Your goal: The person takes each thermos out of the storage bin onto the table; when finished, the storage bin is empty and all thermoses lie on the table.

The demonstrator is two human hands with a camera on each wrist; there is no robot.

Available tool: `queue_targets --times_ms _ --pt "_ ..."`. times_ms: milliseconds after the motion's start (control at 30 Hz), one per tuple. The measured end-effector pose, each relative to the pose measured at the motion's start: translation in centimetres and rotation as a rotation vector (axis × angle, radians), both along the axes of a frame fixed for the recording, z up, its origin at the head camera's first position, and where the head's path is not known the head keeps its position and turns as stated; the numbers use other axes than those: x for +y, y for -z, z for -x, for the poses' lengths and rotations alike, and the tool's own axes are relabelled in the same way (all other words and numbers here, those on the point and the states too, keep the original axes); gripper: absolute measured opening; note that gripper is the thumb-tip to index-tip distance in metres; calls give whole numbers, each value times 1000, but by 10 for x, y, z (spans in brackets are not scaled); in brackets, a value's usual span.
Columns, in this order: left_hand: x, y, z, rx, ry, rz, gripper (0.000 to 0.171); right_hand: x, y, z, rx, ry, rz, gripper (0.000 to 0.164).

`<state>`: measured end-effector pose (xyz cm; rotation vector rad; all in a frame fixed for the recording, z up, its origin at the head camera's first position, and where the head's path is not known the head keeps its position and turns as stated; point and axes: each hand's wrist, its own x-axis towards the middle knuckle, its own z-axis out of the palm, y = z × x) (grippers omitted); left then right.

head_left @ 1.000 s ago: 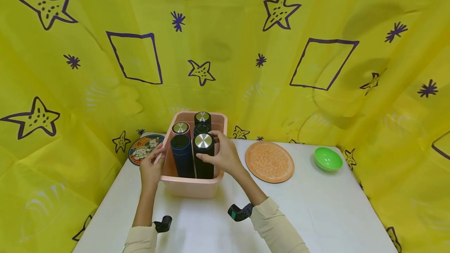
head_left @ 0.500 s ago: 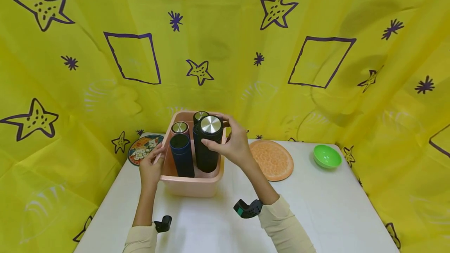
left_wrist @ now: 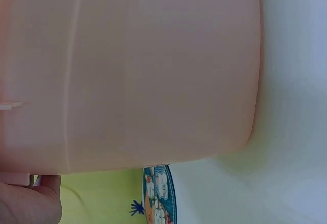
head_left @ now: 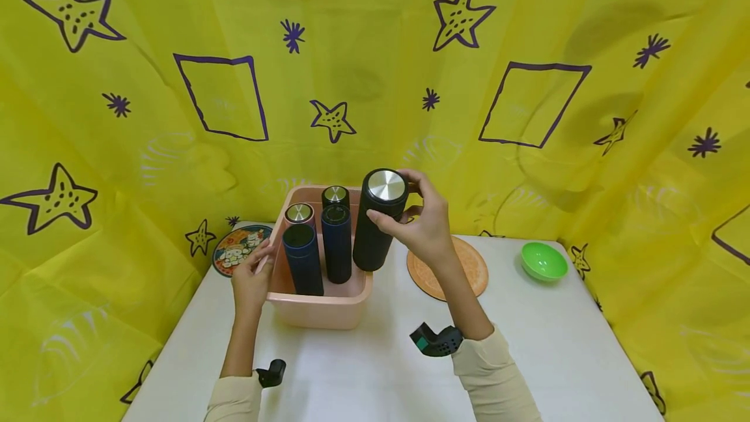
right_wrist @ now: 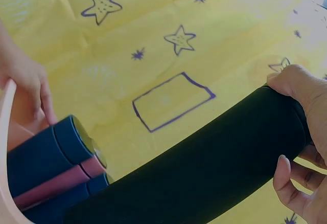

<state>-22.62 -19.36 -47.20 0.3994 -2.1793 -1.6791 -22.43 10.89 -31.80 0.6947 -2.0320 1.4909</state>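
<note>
My right hand (head_left: 423,220) grips a black thermos flask (head_left: 376,226) near its silver-topped lid. The flask leans slightly, its base overlapping the right rim of the pink plastic tub (head_left: 316,312) in the head view. In the right wrist view the flask (right_wrist: 204,157) runs diagonally, with thumb and fingers around its lid end. My left hand (head_left: 253,277) holds the tub's left rim. Inside the tub stand a dark blue flask (head_left: 303,266) in front, another blue flask (head_left: 337,246), a pink flask (head_left: 301,215) with a silver top and a black flask (head_left: 336,196) at the back.
On the white table (head_left: 375,376) an orange round mat (head_left: 471,266) lies right of the tub, partly behind my right forearm. A green bowl (head_left: 543,262) stands farther right. Left of the tub is a patterned round plate (head_left: 237,249). Yellow curtain (head_left: 375,70) surrounds the table's back and sides.
The right hand has lifted the black flask up from the tub's front right and carried it rightward to above the rim. The left hand has stayed on the tub.
</note>
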Motion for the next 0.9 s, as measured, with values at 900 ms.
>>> queue_targets --times_ms 900 --pt "0 1 1 0 0 17 27 61 80 2 -293 145 -56 67"
